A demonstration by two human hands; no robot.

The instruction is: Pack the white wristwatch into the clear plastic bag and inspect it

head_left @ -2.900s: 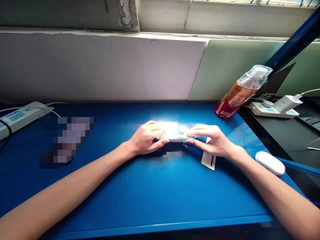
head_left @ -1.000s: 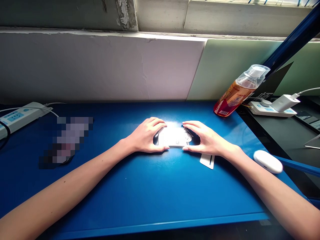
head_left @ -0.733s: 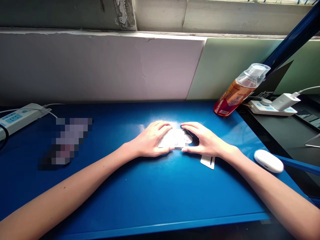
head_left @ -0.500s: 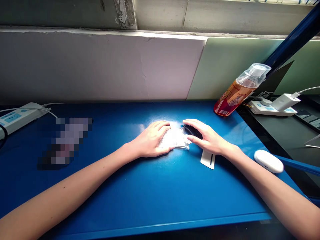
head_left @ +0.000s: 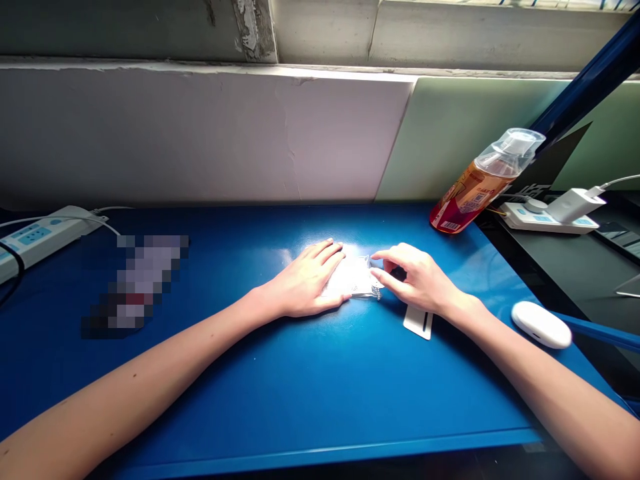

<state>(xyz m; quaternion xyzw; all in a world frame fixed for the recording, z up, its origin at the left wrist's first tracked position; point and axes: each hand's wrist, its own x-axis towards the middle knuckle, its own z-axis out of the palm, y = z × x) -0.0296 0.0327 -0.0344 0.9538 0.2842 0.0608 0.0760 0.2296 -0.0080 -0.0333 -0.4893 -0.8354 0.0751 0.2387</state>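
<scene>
A clear plastic packet (head_left: 361, 285) with white, printed-looking contents lies on the blue table (head_left: 310, 393); strong glare washes out its details. My left hand (head_left: 313, 280) rests flat over its left part, fingers stretched out and the thumb along its lower edge. At the packet's right end is my right hand (head_left: 417, 280), its thumb and index fingertips a little apart and the other fingers curled. A dark patch shows between those fingers, too small to identify. Partly under my right hand lies a flat pale card-like piece (head_left: 418, 323) with a dark slot.
A white rounded case (head_left: 541, 325) sits near the right edge. Behind it stands a tilted orange-red bottle (head_left: 470, 193) with a clear cap. Power strips stand at left (head_left: 45, 233) and right (head_left: 547, 217). A pixelated object (head_left: 143, 280) lies at left. A wall (head_left: 210, 140) closes the back.
My right hand's fingers have curled in, bringing thumb and index fingertips closer together at the packet's end. The dark area by that hand shows less. My left hand stays on the packet.
</scene>
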